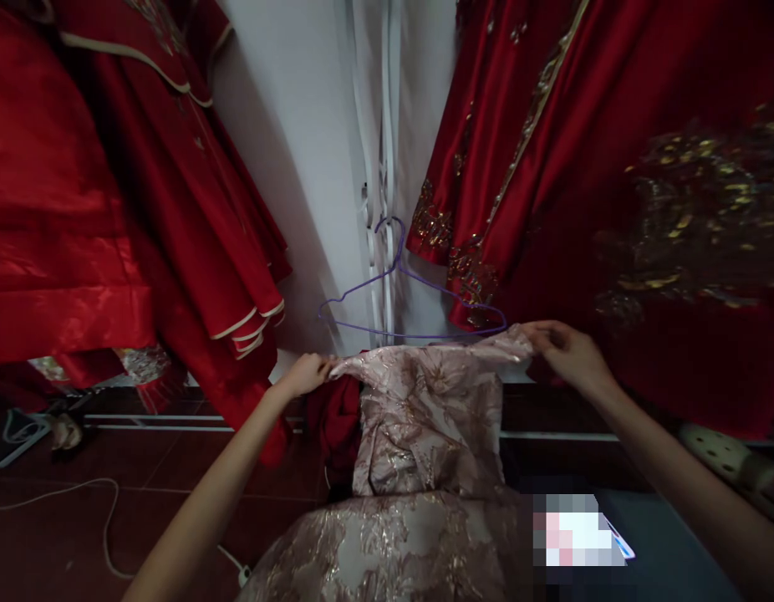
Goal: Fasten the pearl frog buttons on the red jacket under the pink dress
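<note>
Pink dress held up on a purple hanger

The left hand [308,374] and right hand [566,349] each pinch a shoulder of the dress [425,418], fingers clenched on fabric, beneath the hanger [412,284].

Pixelated patch [575,531] hides object; red garments [644,167] cut off by edges.

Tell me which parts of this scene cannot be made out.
- Head view: lower edge of the purple hanger hidden behind the pink dress.
- Right hand fingers are motion-blurred.
- A pixelated patch covers something at bottom right.
- Red garments are cut off by the frame edges.
</note>
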`<state>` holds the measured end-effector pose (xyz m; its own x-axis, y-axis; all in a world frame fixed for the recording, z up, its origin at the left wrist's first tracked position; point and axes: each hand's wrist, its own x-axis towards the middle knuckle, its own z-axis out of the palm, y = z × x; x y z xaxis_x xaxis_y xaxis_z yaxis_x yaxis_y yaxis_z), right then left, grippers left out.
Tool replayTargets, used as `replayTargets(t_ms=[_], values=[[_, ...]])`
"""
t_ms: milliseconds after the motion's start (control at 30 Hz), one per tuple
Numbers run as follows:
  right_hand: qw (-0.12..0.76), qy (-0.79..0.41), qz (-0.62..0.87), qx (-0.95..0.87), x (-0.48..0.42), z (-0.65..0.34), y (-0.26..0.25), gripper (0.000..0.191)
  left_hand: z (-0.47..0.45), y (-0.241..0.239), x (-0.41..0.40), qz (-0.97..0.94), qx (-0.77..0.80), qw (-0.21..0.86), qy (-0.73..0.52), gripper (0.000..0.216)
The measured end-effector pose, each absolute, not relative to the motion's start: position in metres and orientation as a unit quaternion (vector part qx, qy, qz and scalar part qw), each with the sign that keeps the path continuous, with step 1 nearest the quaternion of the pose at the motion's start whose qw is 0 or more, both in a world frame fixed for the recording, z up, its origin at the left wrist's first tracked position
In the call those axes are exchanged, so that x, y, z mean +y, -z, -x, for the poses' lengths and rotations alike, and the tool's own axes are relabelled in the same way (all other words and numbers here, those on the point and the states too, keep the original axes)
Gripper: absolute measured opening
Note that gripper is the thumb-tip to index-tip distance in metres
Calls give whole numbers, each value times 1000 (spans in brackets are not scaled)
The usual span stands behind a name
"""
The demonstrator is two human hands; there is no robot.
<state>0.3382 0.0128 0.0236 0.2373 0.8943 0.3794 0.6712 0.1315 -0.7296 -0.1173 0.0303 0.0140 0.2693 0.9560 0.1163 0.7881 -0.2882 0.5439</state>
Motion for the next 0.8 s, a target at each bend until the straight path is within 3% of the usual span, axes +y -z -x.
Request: replayTargets(t_ms=[100,233,500,800], values=[[394,-130,575,-705,-5,-331,-29,21,90,-33,18,-840,490,100,-209,30],[371,-45,520,-768,-13,-317,-42,18,40,-56,21,-901,354,13,-252,33],[368,109,659,-647,5,-336,-42,21,-5,-16,24,-923,313,-4,-222,27],[341,125,690,-626,27,-359,-31,20,-5,-19,27,-923,302,-7,-240,27]])
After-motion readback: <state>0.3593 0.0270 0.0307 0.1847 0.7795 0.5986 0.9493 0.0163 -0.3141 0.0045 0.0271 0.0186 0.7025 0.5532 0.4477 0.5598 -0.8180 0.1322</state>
